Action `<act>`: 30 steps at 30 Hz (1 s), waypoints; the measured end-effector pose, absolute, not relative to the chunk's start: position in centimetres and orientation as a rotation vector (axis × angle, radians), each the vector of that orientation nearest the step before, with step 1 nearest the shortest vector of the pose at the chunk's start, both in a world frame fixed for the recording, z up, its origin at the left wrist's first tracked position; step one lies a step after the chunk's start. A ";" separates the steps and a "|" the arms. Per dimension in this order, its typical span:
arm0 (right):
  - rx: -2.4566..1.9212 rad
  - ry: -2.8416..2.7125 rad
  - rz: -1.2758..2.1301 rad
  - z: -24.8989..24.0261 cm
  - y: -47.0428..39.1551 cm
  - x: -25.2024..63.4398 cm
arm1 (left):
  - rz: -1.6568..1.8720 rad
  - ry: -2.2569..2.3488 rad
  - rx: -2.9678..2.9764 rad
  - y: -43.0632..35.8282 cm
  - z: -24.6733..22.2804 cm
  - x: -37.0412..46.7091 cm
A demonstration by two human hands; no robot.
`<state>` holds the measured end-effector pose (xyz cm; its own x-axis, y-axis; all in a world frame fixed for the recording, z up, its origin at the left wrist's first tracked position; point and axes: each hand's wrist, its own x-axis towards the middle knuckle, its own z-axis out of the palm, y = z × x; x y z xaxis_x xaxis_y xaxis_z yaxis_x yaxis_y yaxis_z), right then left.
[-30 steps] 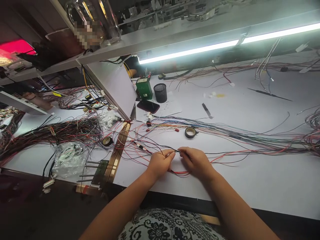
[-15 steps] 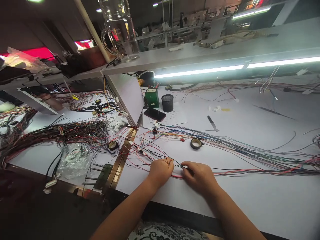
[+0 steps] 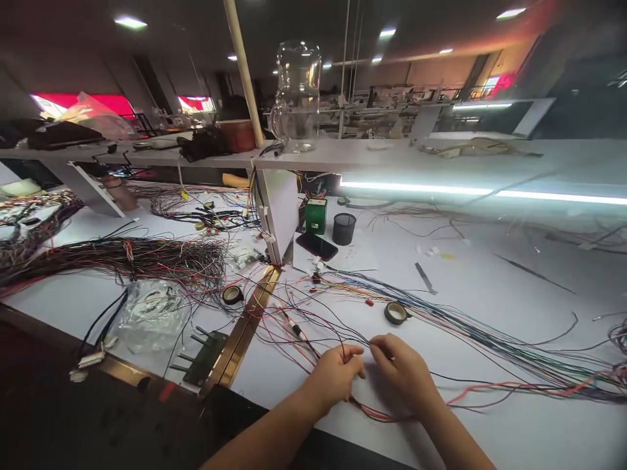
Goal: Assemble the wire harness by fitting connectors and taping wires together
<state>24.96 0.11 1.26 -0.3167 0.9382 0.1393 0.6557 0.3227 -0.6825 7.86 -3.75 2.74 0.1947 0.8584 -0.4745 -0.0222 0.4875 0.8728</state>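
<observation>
Two hands meet over a white workbench (image 3: 490, 431): the left hand (image 3: 334, 377) and right hand (image 3: 404, 369) each pinch thin red and black wires (image 3: 377, 412) (fingers closed), near a tape roll (image 3: 395, 313).

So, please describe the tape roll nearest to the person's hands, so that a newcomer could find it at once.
Start at the black mesh cup beside the green box on the white table. Come toward the right hand: the tape roll lies flat beside the long wire bundle. The other roll lies left of the brass strip.
</observation>
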 end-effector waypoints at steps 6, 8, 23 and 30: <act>-1.367 -1.983 0.865 1.2 0.7 24.9 | 0.937 1.172 0.809 -2.7 2.6 8.8; -1.362 -1.984 0.919 1.5 0.7 24.9 | 1.004 1.208 0.819 -2.4 2.5 9.2; -1.396 -1.893 0.956 1.9 -0.7 23.8 | 1.198 1.219 0.427 -2.6 2.4 9.6; -1.463 -1.756 0.733 3.8 -0.3 25.5 | 1.335 1.172 0.171 -1.9 2.9 5.0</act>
